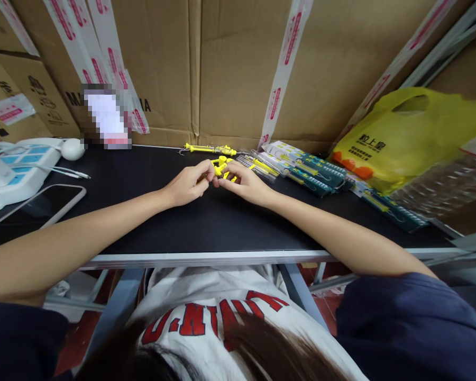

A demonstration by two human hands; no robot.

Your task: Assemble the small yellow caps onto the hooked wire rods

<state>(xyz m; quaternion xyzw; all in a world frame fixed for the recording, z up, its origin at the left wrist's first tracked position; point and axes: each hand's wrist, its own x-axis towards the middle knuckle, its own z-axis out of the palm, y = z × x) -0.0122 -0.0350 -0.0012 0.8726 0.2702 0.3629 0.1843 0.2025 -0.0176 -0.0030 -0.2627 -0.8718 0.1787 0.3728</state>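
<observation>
Over the middle of the black table, my left hand (pixel 188 185) and my right hand (pixel 248 182) meet with bent fingers. Small yellow plastic parts (pixel 219 168) show between the fingertips; my left hand pinches one, and my right fingers close on the same cluster. The fingers cover much of these parts, so their exact shape is hidden. Just behind lies a yellow spring-like device with a metal hook (pixel 210 149). Right of my right hand is a pile of thin metal rods and yellow pieces (pixel 259 165).
Teal and white retail packages (pixel 307 168) lie to the right, beside a yellow plastic bag (pixel 404 137). At left are a white power strip (pixel 19 172) and a phone (pixel 35 211). Large cardboard boxes (pixel 238 69) wall off the back. A lit, blurred screen (pixel 107 116) leans there.
</observation>
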